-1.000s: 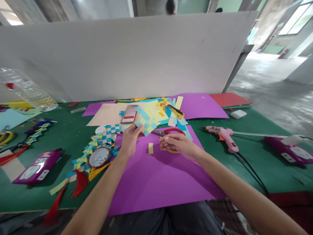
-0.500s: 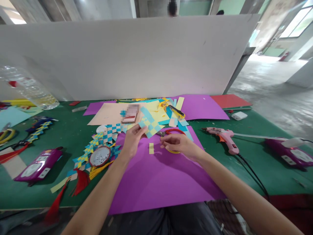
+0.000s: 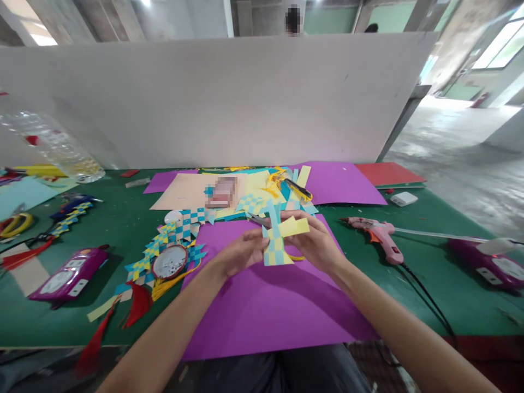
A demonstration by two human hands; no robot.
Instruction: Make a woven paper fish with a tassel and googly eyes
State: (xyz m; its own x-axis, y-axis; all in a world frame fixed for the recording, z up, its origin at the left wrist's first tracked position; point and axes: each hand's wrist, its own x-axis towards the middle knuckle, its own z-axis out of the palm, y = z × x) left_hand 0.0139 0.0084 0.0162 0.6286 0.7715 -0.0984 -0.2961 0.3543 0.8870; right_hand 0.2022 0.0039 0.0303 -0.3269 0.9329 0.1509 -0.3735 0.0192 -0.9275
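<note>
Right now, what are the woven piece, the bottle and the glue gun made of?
The woven piece looks like matte paper: flat strips with crisp cut edges. The bottle seems to be clear, shiny plastic, being see-through with rippled highlights. The glue gun has a pink body, probably hard plastic, smooth and moulded-looking.

Right hand (image 3: 318, 240) (now too) holds paper (image 3: 276, 251).

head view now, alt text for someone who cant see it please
A person's left hand and right hand hold a woven blue-and-yellow paper piece over a purple sheet on a green table. Checkered paper strips lie to the left, a pink glue gun to the right.
</note>
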